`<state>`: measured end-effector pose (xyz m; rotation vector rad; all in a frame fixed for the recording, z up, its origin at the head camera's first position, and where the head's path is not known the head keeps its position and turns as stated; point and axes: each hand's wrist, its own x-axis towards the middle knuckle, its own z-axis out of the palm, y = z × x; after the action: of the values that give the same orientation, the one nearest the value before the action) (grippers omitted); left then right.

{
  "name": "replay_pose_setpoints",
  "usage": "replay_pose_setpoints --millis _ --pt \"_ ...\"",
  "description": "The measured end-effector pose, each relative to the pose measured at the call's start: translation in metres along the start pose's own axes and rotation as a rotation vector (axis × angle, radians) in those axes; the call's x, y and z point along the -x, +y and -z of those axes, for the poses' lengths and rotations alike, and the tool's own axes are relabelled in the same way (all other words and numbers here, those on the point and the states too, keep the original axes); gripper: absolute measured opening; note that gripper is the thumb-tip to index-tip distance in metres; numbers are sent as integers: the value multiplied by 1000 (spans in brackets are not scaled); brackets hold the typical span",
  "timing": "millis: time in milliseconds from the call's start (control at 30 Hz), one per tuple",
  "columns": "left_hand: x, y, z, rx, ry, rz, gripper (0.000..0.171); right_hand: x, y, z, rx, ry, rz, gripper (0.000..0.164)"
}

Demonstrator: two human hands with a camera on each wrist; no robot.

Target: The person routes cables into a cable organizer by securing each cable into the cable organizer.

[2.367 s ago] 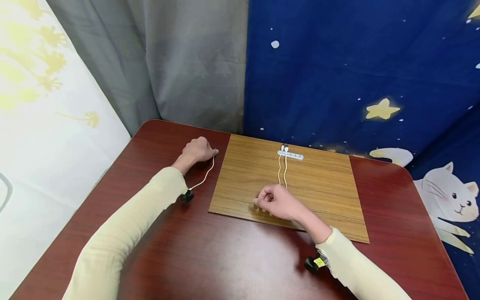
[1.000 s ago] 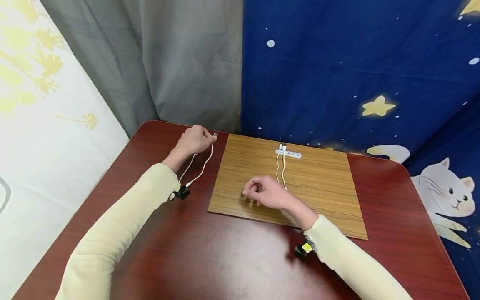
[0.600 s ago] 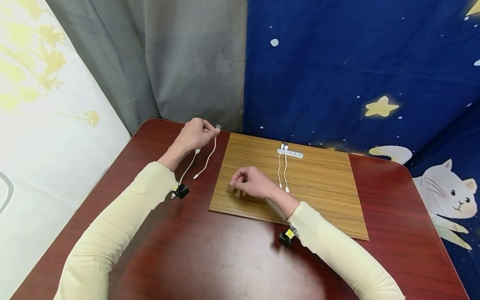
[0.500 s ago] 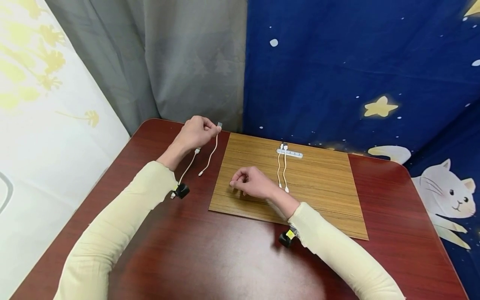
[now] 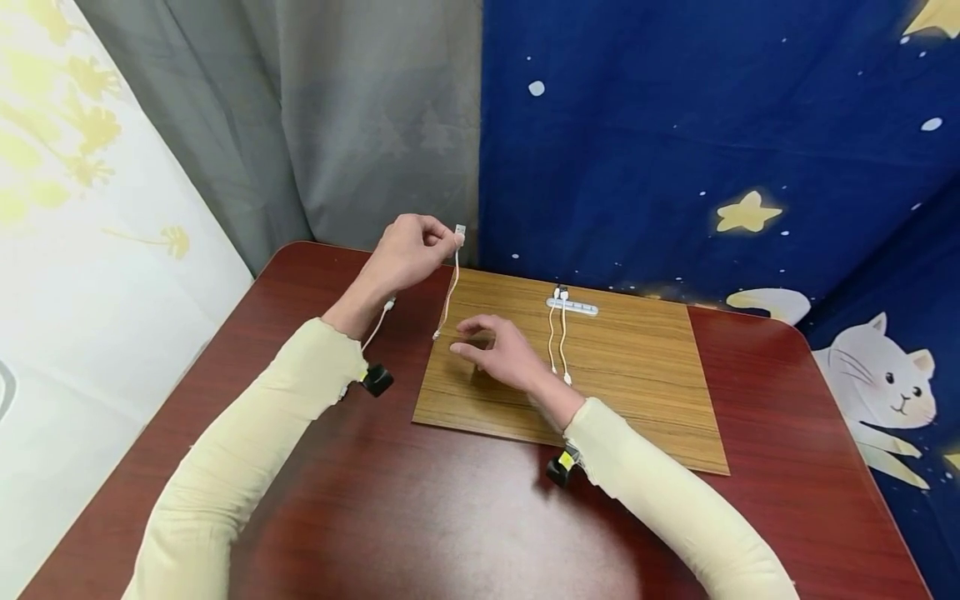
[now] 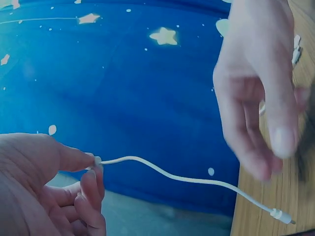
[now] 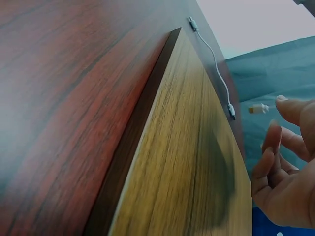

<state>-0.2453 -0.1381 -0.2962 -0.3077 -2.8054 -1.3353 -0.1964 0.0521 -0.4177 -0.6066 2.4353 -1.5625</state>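
Note:
My left hand (image 5: 411, 250) pinches a short white USB cable (image 5: 454, 287) by its larger USB plug, held up above the back left of the table. The cable hangs down from there. In the left wrist view, thumb and finger grip one end of it, and the small plug (image 6: 281, 215) dangles free. My right hand (image 5: 501, 352) hovers over the wooden board (image 5: 637, 392), thumb and fingers parted around nothing. In the right wrist view the dangling small plug (image 7: 259, 108) is close to the right thumb tip, with a gap visible between them.
A white cable clip strip (image 5: 572, 307) sits at the board's back edge, with two white cables (image 5: 564, 342) running from its left end. Another white cable (image 7: 214, 61) lies on the dark red table (image 5: 420, 517), left of the board. Curtains hang behind.
My left hand has picked the cable up and carried it up and rightward, to the board's left edge. My right hand has moved leftward towards it, and its thumb and fingers have spread.

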Motion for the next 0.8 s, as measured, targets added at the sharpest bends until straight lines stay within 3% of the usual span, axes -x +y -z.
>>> replay_pose_setpoints --millis 133,367,500,800 --pt "-1 5 -3 44 -8 2 27 -8 -2 -7 34 33 -5 37" --pt "-2 7 -5 81 -16 32 25 -19 -4 -17 124 109 30 14" --pt "-2 5 -3 85 -14 27 27 -22 -3 -19 151 100 40 12" --pt "-5 -9 5 128 12 53 28 -18 -4 -21 -74 -7 -39 8"
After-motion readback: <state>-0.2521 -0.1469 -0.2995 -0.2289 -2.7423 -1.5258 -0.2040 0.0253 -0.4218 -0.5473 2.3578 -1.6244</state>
